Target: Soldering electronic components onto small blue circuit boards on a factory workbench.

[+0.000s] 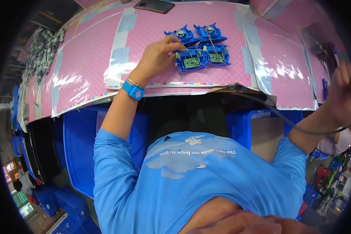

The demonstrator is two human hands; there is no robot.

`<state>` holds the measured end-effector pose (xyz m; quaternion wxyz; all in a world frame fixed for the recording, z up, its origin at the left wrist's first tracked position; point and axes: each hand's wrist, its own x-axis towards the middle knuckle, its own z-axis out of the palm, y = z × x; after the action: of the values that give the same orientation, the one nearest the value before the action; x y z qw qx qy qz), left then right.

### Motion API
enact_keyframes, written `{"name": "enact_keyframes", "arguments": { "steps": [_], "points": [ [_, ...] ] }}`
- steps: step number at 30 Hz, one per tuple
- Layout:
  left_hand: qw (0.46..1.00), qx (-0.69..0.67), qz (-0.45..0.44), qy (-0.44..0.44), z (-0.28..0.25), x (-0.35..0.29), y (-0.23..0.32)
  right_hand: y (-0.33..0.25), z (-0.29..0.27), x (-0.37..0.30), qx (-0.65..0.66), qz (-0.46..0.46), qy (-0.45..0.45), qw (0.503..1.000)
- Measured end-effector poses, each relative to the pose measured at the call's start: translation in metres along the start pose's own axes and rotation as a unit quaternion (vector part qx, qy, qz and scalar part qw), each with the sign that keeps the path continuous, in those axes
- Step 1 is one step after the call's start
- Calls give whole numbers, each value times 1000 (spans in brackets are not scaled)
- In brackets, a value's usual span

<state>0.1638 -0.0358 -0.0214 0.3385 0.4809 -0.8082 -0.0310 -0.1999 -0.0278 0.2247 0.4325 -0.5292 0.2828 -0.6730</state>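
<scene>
Two opened blue plastic housings lie side by side on the pink-covered table, each in two halves joined by thin wires. The near half of the left housing [191, 63] and the near half of the right housing [216, 59] each hold a green circuit board. In their far halves sit round silver parts [180, 33]. My left hand [158, 54] is at the left housing, thumb and fingers closed at its left edge beside the wires. At the far right, my right hand [341, 91] is raised and blurred; its fingers cannot be made out. A dark cable [284, 119] runs by that wrist.
A dark phone [155, 5] lies at the table's far edge. Blue bins [76, 152] stand under the near edge on both sides. Patterned cloth [43, 52] is heaped at the left. Tape strips [123, 46] and plastic sheeting cover the tabletop.
</scene>
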Motion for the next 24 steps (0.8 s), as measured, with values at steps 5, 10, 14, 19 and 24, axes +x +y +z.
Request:
{"name": "enact_keyframes", "arguments": {
  "steps": [5,10,14,19,24],
  "points": [
    [995,-4,-97,-2,-5,-35,58,41,-72,-79,-4,-14,-388,922],
    [940,-192,-268,85,-12,-66,91,151,-19,-141,-127,-128,-326,928],
    [827,-395,-369,153,-18,-73,88,205,18,-155,-151,-142,-328,922],
    [768,-467,-397,186,-30,-84,79,225,48,-163,-164,-92,-326,926],
    [827,-350,-403,177,-30,-108,86,229,53,-158,-64,-39,-274,959]
  ]
}}
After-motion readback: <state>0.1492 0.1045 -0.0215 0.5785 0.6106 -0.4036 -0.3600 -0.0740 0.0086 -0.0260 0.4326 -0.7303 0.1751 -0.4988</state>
